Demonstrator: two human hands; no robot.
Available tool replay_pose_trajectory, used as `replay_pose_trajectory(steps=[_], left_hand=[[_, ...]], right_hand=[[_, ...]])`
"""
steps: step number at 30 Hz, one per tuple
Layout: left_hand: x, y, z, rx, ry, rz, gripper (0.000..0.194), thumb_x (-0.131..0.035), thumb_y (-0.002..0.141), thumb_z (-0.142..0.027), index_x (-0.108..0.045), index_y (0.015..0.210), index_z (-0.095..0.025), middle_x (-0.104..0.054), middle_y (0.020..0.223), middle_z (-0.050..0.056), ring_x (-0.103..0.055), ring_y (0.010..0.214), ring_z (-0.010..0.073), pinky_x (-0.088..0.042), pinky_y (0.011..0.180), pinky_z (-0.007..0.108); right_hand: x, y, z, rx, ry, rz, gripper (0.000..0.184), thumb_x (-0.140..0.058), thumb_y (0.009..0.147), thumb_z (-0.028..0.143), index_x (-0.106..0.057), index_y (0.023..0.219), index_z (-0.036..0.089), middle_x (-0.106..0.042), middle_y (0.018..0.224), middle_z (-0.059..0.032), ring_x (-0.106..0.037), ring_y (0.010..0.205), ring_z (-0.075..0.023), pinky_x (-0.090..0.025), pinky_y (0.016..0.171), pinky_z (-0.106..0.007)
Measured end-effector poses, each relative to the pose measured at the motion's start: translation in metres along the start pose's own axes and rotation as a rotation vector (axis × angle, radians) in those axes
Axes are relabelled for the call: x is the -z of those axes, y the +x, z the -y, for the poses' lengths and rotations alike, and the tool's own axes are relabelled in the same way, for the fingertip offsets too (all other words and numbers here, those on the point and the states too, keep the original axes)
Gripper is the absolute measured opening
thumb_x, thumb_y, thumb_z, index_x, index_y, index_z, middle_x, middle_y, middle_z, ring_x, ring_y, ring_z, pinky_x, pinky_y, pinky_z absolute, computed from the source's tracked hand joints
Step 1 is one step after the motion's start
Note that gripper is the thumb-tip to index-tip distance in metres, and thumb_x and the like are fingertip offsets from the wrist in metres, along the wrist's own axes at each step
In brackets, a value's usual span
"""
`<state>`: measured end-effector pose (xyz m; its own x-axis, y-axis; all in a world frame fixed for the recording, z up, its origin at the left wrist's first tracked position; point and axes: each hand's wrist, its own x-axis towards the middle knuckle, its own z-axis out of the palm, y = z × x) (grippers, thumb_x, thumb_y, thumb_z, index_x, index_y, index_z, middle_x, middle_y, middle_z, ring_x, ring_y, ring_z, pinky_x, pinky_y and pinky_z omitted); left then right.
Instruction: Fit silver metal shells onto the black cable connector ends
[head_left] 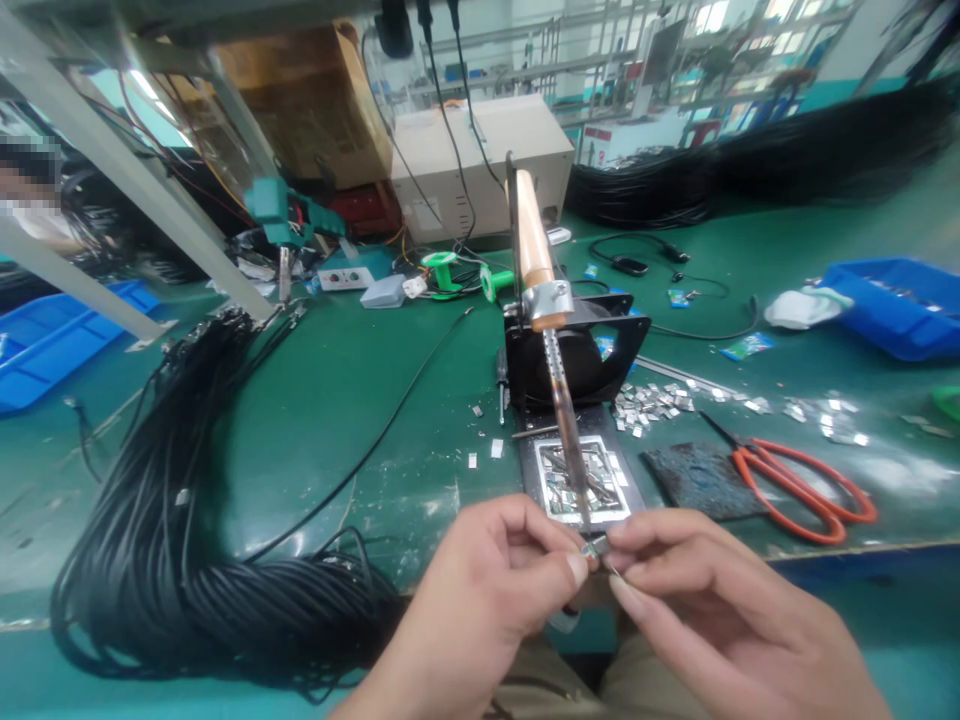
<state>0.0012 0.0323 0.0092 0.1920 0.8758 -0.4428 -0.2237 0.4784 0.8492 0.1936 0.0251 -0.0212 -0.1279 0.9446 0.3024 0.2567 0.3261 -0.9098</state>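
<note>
A small silvery metal connector sits between my two hands, right below the tip of a soldering iron. My left hand is closed in a pinch on its left side, thumb against the forefinger. From the right, the fingertips of my right hand are pinched at its other end; a thin strand shows by the thumb, too small to make out. The iron has a wooden handle and is clamped on a black stand, pointing down. Behind my fingers lies a white-rimmed tray of small metal parts.
A thick bundle of black cables lies on the left. Orange-handled scissors rest by a dark pad at right. Loose metal shells are scattered behind them. A blue bin stands far right, a beige box at the back.
</note>
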Motion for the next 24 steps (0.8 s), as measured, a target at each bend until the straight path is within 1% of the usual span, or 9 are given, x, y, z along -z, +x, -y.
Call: replay_pose_trajectory(steps=[4,8,11,16,21,24], left_hand=[[0.0016,-0.0001,-0.0003,0.038,-0.032,0.036,0.022,-0.086,0.080,-0.025,-0.066,0.076,-0.015,-0.057,0.061,-0.006,-0.028,0.046,0.0033,-0.016,0.046,0.022],[0.0016,-0.0012,-0.0011,0.059,-0.038,0.050,0.024,-0.087,0.078,-0.026,-0.067,0.076,-0.014,-0.054,0.060,-0.007,-0.027,0.046,0.0032,-0.014,0.046,0.024],[0.0012,-0.0015,-0.0019,0.068,-0.033,0.050,0.025,-0.087,0.078,-0.028,-0.067,0.076,-0.014,-0.051,0.058,-0.008,-0.026,0.046,0.0032,-0.014,0.046,0.024],[0.0009,-0.0021,-0.0034,0.081,-0.021,0.051,0.025,-0.088,0.077,-0.028,-0.068,0.077,-0.013,-0.051,0.057,-0.008,-0.025,0.046,0.0034,-0.013,0.046,0.024],[0.0015,-0.0034,-0.0044,0.084,-0.031,0.070,0.024,-0.090,0.076,-0.027,-0.070,0.078,-0.013,-0.049,0.055,-0.009,-0.021,0.047,0.0041,-0.012,0.046,0.024],[0.0022,-0.0040,-0.0044,0.091,-0.044,0.074,0.024,-0.092,0.073,-0.026,-0.072,0.078,-0.012,-0.053,0.056,-0.008,-0.022,0.047,0.0042,-0.012,0.047,0.023]], right_hand=[[0.0017,-0.0010,0.0000,0.010,0.022,0.019,0.016,-0.078,0.087,0.020,-0.073,0.074,0.028,-0.079,0.095,0.0018,-0.079,0.081,-0.0134,-0.063,0.072,-0.015],[0.0042,-0.0020,0.0003,-0.015,0.056,0.012,0.016,-0.079,0.085,0.020,-0.074,0.071,0.028,-0.080,0.090,0.0006,-0.079,0.080,-0.0161,-0.064,0.069,-0.017],[0.0030,-0.0013,0.0006,-0.024,0.097,-0.009,0.016,-0.079,0.082,0.018,-0.075,0.071,0.028,-0.080,0.087,-0.0003,-0.079,0.076,-0.0169,-0.064,0.068,-0.019],[-0.0008,0.0016,0.0027,-0.078,0.161,-0.057,0.014,-0.081,0.081,0.022,-0.076,0.069,0.028,-0.080,0.084,-0.0016,-0.078,0.073,-0.0169,-0.064,0.066,-0.018],[0.0026,0.0010,0.0022,-0.084,0.161,0.003,0.014,-0.081,0.083,0.020,-0.076,0.072,0.027,-0.081,0.088,-0.0030,-0.079,0.074,-0.0184,-0.066,0.065,-0.020],[0.0049,-0.0025,0.0000,-0.089,0.160,0.011,0.013,-0.080,0.085,0.020,-0.076,0.073,0.027,-0.081,0.088,-0.0036,-0.080,0.075,-0.0192,-0.067,0.066,-0.021]])
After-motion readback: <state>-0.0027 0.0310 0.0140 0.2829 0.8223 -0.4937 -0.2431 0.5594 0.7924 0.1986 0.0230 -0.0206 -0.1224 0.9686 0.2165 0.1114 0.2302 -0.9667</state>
